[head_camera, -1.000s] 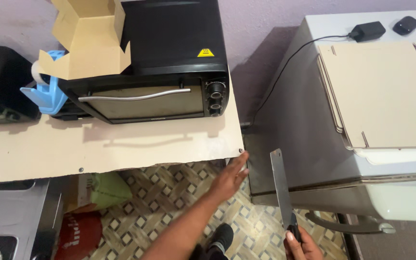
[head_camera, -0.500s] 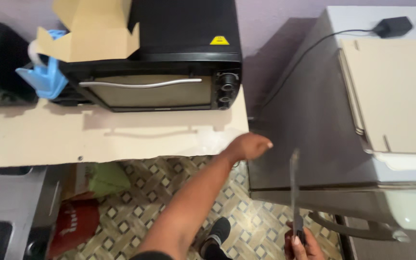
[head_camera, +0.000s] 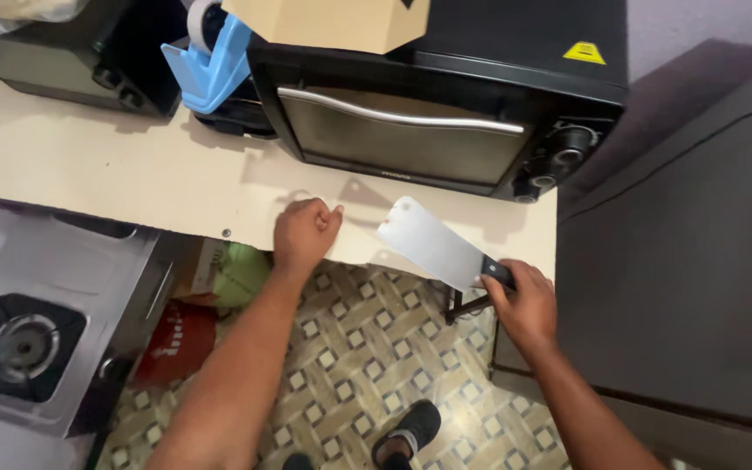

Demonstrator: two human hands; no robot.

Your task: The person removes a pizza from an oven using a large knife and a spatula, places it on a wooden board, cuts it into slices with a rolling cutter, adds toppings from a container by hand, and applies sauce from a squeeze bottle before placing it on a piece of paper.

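Observation:
My right hand (head_camera: 526, 300) grips the black handle of a steel cleaver (head_camera: 428, 241), whose flat blade lies tilted over the front edge of a beige countertop (head_camera: 115, 174). My left hand (head_camera: 305, 231) is curled into a loose fist and rests on that same front edge, a little left of the blade tip. A black toaster oven (head_camera: 446, 113) with a silver door handle stands on the counter just behind both hands.
A cardboard box (head_camera: 332, 19) sits on the oven, with a blue tape dispenser (head_camera: 211, 65) to its left. A gas stove burner (head_camera: 23, 348) is at lower left, a dark grey cabinet (head_camera: 689, 261) at right. My sandalled foot (head_camera: 406, 431) stands on patterned floor tiles.
The view swung left toward the counter. My right hand brought the cleaver from upright by the grey cabinet to lying over the counter edge. My left hand moved onto the counter edge.

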